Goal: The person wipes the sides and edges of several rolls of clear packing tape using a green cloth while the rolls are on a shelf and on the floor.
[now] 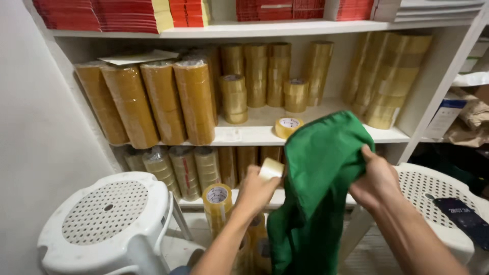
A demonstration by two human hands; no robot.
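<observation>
Head view: right hand (376,179) grips a green bag (318,178) open (mouth raised); left hand (256,191) pinches a tape roll (270,168) beside it.

Stacks of tan tape rolls (163,102) on a white shelf (249,133) beyond the fingers, red boxes (102,14) above, white perforated stool (107,214) left of the fingers, second stool (433,188) right, dark packet (464,220) on it.

A white shelf (254,133) carries wrapped stacks of tan tape rolls (163,102) and one loose tape roll (288,126) lying flat.
</observation>
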